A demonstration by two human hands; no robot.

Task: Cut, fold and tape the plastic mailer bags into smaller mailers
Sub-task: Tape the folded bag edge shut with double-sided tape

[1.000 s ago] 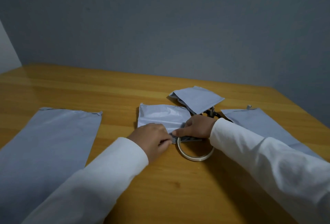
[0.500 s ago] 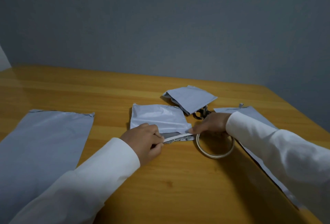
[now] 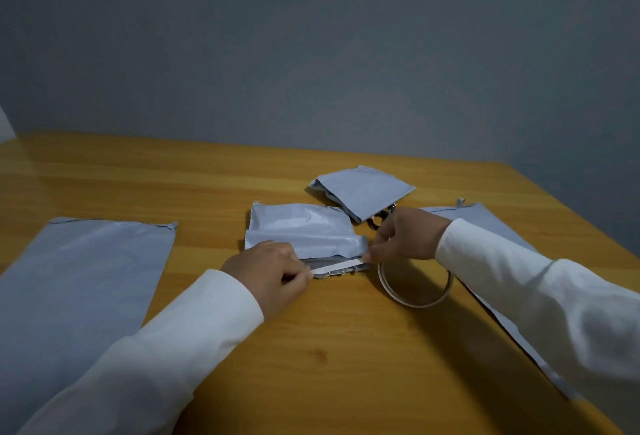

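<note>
A small folded grey mailer point(image 3: 304, 232) lies at the table's centre. Along its near edge runs a white tape strip point(image 3: 337, 265), stretched between my two hands. My left hand point(image 3: 268, 270) pinches the strip's left end. My right hand point(image 3: 407, 235) pinches the strip at its right end, where it leaves the tape roll point(image 3: 414, 287); the roll lies just below that hand. A second small folded mailer point(image 3: 363, 192) sits behind, partly covering the scissors point(image 3: 379, 221), of which only the handles show.
A large uncut grey mailer point(image 3: 79, 282) lies flat at the left. Another long mailer point(image 3: 485, 223) lies at the right, mostly under my right sleeve. The wooden table point(image 3: 332, 358) ends at a grey wall behind and at its right edge.
My hands have drawn apart, pulling a length of white tape off the roll. The roll and my right hand moved right; the strip now spans the mailer's near edge.
</note>
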